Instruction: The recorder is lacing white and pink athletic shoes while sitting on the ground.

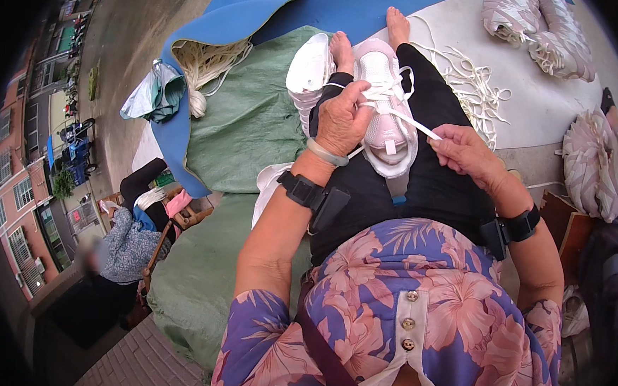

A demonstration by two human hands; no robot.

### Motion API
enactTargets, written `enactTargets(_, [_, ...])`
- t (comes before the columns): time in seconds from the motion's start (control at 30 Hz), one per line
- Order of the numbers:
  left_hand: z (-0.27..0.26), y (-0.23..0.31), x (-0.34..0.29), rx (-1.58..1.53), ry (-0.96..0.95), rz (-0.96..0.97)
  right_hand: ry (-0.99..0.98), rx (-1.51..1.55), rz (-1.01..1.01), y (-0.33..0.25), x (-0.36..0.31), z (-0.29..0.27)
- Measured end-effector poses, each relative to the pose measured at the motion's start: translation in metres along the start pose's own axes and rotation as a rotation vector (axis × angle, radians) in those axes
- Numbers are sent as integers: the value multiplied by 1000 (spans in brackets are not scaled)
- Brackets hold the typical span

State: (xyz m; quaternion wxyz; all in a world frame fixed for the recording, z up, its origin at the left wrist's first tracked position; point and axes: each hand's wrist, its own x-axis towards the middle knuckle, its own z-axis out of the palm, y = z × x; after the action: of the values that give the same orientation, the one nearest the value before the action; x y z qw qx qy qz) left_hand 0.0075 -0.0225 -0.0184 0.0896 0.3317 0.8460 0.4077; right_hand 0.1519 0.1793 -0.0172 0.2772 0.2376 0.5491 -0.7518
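Up close, the left hand is curled over the white sneaker that lies on the person's lap, its fingers pinched shut on the lacing near the top of the tongue. The right hand sits just to the right of the shoe, thumb and fingers closed on the free end of a flat white lace, which runs taut from the eyelets down and rightward to that grip. The sneaker's long axis points away from the body, toe toward the bare feet, heel near the waist; the left hand is directly on it, the right only reaches it through the lace. A second white sneaker lies just left of the legs on a green cloth. Farther off, loose white laces sprawl on a pale surface to the right, and a blue mat lies beyond. Another person sits well apart at lower left.
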Motion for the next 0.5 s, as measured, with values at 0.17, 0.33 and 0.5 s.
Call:
enactTargets(0.17, [-13, 16, 6, 69, -201, -93, 46, -29, -27, -3, -1, -9])
enactTargets(0.33, [-9, 9, 10, 456, -35, 364, 47, -66, -85, -1, -1, -12])
enactTargets(0.5, [8, 7, 15, 573, 16, 348, -18, -128, -46, -10, -6, -3])
